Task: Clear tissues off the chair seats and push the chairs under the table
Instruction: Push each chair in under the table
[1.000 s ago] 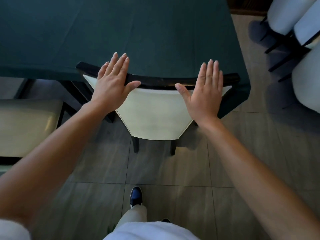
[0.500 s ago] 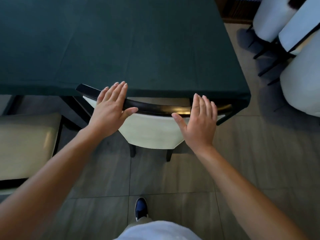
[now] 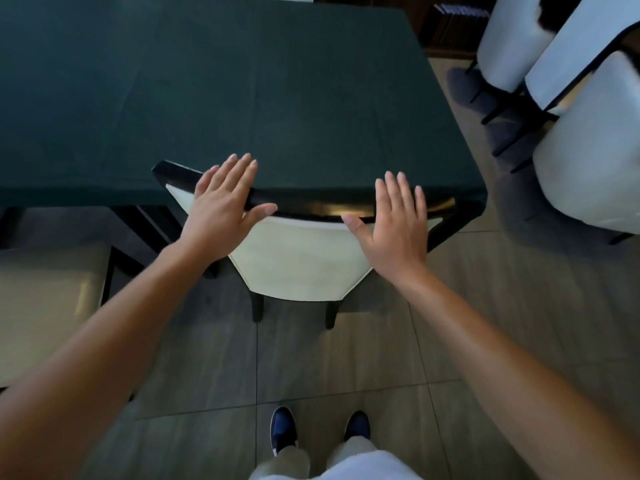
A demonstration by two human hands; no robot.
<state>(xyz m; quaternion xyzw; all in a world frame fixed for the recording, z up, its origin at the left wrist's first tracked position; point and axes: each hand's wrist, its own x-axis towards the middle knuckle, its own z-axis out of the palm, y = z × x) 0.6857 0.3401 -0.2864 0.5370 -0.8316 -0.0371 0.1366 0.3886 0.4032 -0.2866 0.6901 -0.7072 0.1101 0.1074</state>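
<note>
Now, far left sits a cream chair seat. Next, left hand lies flat, fingers straight, on the dining chair top rail. Chair's pushed under the green table. Right hand flat & wide on chair's back too. White chairs at far right.

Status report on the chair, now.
Left hand and right hand flat, open, at the chair top rail. Seat hidden under the table. No tissues visible, nothing blocking.

Chair seat hidden under the table; neighbouring chair cut off at left edge.
</note>
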